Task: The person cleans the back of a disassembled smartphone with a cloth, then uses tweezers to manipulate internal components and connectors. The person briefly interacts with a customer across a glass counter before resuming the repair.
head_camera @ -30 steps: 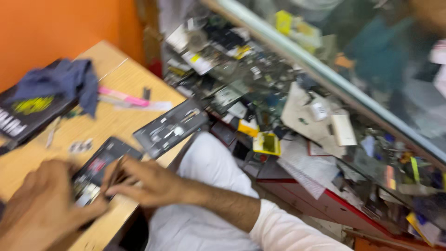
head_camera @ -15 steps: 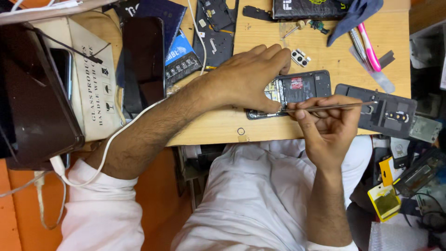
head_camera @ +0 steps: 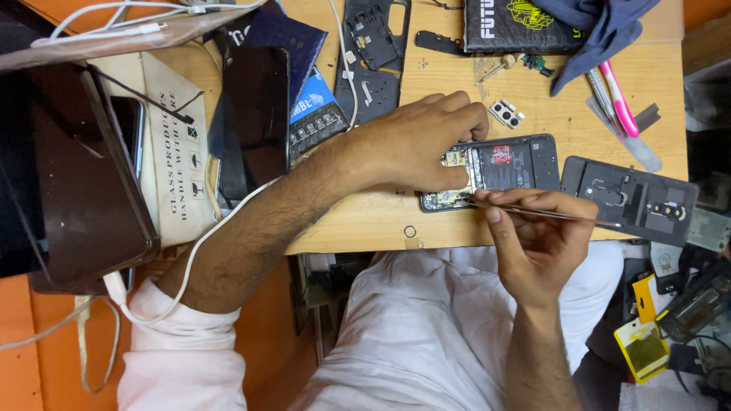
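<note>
An opened black phone (head_camera: 510,164) with its board and battery exposed lies on the wooden table (head_camera: 365,224). My left hand (head_camera: 415,141) presses down on the phone's left end, fingers spread over it. My right hand (head_camera: 533,243) pinches thin metal tweezers (head_camera: 533,211), whose tips touch the phone's lower left corner. A small camera module (head_camera: 506,114) sits just above the phone.
A black phone back cover (head_camera: 632,199) lies to the right, another frame (head_camera: 373,53) at the top. Pink and grey tools (head_camera: 617,95), a blue cloth (head_camera: 601,27), a dark box (head_camera: 518,23), a dark phone (head_camera: 255,114) and a white cable (head_camera: 198,251) surround the work.
The view has swung from a cluttered shelf down onto the table. My left hand stays on the phone; my right hand has shifted slightly left with the tweezers.
</note>
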